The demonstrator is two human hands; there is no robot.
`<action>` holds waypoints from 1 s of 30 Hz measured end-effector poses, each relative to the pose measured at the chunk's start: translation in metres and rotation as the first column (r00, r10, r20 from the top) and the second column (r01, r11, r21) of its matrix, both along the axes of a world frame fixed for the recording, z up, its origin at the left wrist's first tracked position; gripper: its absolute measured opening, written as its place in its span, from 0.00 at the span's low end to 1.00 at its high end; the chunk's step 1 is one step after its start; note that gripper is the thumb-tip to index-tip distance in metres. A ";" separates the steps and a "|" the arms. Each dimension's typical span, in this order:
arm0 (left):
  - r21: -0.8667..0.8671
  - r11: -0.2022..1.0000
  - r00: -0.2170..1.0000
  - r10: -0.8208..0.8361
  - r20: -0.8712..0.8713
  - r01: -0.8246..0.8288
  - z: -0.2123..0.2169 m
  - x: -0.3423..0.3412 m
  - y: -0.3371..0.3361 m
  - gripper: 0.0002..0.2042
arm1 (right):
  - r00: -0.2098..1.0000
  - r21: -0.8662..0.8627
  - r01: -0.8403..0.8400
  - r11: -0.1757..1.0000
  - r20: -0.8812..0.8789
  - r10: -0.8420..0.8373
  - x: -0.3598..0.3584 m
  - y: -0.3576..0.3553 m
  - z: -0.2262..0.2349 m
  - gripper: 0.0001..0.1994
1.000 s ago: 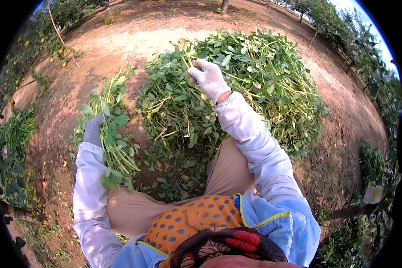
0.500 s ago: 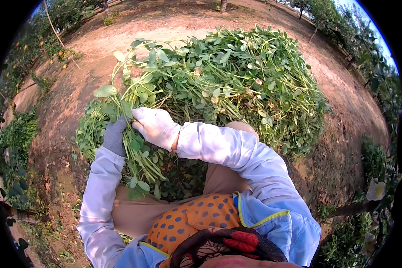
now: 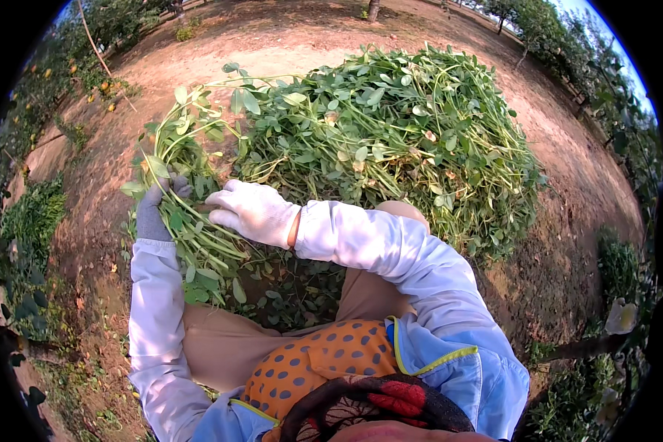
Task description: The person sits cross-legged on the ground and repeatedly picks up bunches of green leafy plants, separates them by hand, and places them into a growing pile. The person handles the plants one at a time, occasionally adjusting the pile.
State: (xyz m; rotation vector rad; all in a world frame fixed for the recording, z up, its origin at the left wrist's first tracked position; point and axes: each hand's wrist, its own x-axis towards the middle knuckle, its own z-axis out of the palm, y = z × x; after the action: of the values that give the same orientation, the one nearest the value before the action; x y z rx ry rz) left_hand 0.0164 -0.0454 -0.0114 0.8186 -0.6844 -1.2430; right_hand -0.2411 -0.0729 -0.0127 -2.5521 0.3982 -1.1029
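Note:
My left hand, in a grey glove, is closed round a bunch of leafy green stems. The leafy tops stick out beyond the fist and the stem ends slant down toward my lap. Just right of the bunch is my right hand in a white glove, its thumb apart from the bent fingers and no stem visibly gripped. Its fingertips are close to the stems; whether they touch is hard to make out. A large heap of cut leafy plants lies beyond and to the right of both hands.
My bent legs in tan trousers frame loose leaves on the ground. Bare brown soil surrounds the heap. Trees with orange fruit stand at the left, and more trees at the right.
My left hand has moved left and slightly up with the bunch, away from the right hand. The right hand's fingers have come off the stems and loosened, while its arm stays nearly in place.

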 end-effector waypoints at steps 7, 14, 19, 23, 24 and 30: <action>-0.034 0.899 0.891 0.428 -0.153 -0.437 0.021 0.055 0.009 0.07 | 0.961 0.032 0.257 0.966 0.099 -0.259 -0.039 -0.069 0.028 0.13; -0.059 0.967 0.939 0.227 -0.260 -0.250 -0.010 0.086 0.012 0.07 | 0.629 0.083 0.773 0.630 -0.234 -0.741 -0.155 -0.178 0.040 0.15; -0.155 0.984 0.961 0.044 -0.272 -0.089 -0.010 0.094 0.007 0.12 | 0.211 -0.113 0.897 0.427 -0.740 -0.638 -0.232 -0.247 -0.027 0.20; -0.108 0.982 0.955 0.120 -0.271 -0.154 -0.010 0.082 0.008 0.12 | 0.296 -0.086 0.867 0.491 -0.703 -0.646 -0.226 -0.240 -0.032 0.17; -0.088 0.980 0.953 0.151 -0.263 -0.179 -0.009 0.074 0.006 0.12 | 0.367 -0.035 0.855 0.518 -0.666 -0.650 -0.223 -0.224 -0.016 0.17; -0.107 0.982 0.971 0.130 -0.199 -0.154 -0.001 0.046 0.004 0.11 | 0.391 0.057 0.910 0.412 -0.455 -0.800 -0.220 -0.205 -0.005 0.13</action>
State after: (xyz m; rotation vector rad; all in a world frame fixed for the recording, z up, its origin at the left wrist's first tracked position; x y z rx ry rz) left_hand 0.0628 -0.0410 -0.0128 0.6269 -0.5302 -1.1220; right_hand -0.4615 -0.2777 -0.0176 -2.1638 2.0487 -0.6731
